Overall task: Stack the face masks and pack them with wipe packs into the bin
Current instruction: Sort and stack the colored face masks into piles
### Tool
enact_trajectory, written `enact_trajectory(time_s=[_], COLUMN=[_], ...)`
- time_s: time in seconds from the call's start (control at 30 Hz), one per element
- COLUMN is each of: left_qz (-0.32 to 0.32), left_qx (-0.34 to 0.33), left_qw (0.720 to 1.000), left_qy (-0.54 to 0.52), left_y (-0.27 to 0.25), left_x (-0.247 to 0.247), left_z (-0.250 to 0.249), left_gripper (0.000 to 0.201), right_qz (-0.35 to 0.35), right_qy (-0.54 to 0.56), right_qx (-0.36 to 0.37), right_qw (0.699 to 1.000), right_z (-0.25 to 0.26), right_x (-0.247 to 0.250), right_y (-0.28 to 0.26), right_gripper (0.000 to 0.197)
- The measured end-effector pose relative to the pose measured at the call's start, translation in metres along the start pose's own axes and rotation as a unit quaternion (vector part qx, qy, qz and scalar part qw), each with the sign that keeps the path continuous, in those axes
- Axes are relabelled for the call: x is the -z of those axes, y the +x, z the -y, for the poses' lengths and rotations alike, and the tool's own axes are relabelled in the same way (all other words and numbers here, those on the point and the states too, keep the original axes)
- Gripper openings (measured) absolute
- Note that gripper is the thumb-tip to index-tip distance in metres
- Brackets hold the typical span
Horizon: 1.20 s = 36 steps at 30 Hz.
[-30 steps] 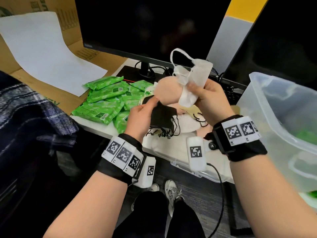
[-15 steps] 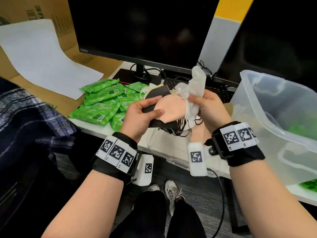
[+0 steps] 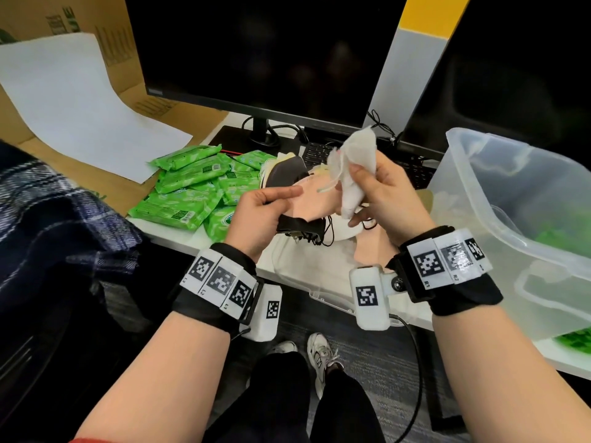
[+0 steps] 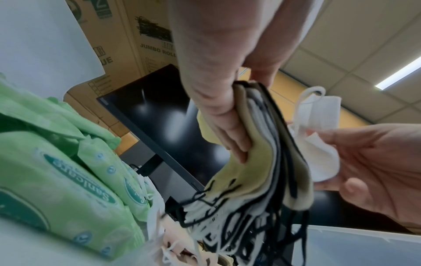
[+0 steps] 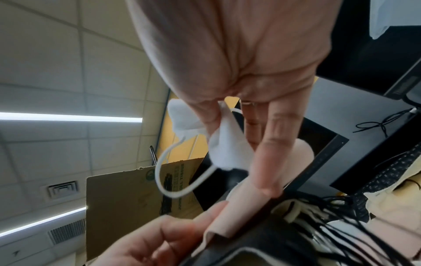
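My left hand [image 3: 260,215] grips a stack of face masks [image 3: 305,206], pink on top with black, white and yellow ones beneath; their ear loops dangle below [image 4: 239,225]. My right hand [image 3: 383,193] pinches a crumpled white mask [image 3: 355,174] just right of the stack, its loop hanging free [image 5: 173,172]. More masks [image 3: 319,260] lie on the desk under both hands. Green wipe packs [image 3: 195,193] are piled to the left. The clear plastic bin [image 3: 524,219] stands at the right with something green inside.
A black monitor [image 3: 271,55] and keyboard [image 3: 412,171] stand behind the hands, with a second dark screen at right. Cardboard boxes and a white sheet [image 3: 70,100] lie at the left. A clear lid [image 3: 326,292] overhangs the desk edge.
The left hand lifted the stack off the desk and brought it up beside the white mask. The right hand lowered the white mask toward the stack and re-gripped it.
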State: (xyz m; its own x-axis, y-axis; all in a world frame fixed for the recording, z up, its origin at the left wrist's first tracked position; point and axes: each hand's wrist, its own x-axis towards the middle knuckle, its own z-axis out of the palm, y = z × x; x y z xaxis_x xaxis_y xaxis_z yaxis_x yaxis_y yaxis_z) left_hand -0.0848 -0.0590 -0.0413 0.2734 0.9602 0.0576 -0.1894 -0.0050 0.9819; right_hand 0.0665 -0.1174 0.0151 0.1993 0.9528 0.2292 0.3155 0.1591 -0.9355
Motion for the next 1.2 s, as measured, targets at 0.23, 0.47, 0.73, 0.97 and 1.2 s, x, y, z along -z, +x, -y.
enact_trajectory(time_s=[0.23,0.47,0.73,0.97,1.2], left_qz=[0.005,0.037,-0.003,-0.011,-0.014], left_qx=[0.056,0.021,0.017,0.009,0.002], left_qw=[0.994,0.996,0.999,0.998,0.998], left_qy=[-0.097,-0.076,-0.048,-0.066,-0.054], left_y=[-0.002,-0.008,-0.01,-0.01,-0.011], left_x=[0.002,-0.005,-0.004,-0.003,-0.003], left_z=[-0.009,-0.011,-0.009,-0.011,-0.01], left_gripper=[0.032,0.028,0.036,0.034,0.037], right_qz=[0.048,0.075,0.072,-0.041,-0.018], right_qy=[-0.122,-0.365,-0.164,-0.013,0.024], right_qx=[0.017,0.049,-0.005,-0.009,-0.022], right_qw=[0.991,0.927,0.984,0.999,0.999], right_z=[-0.002,-0.01,-0.01,-0.014,-0.009], right_x=[0.0,-0.006,-0.006,0.003,0.001], right_y=[0.004,0.003,-0.003,-0.004,-0.006], right_gripper=[0.041,0.054,0.059,0.009,0.012])
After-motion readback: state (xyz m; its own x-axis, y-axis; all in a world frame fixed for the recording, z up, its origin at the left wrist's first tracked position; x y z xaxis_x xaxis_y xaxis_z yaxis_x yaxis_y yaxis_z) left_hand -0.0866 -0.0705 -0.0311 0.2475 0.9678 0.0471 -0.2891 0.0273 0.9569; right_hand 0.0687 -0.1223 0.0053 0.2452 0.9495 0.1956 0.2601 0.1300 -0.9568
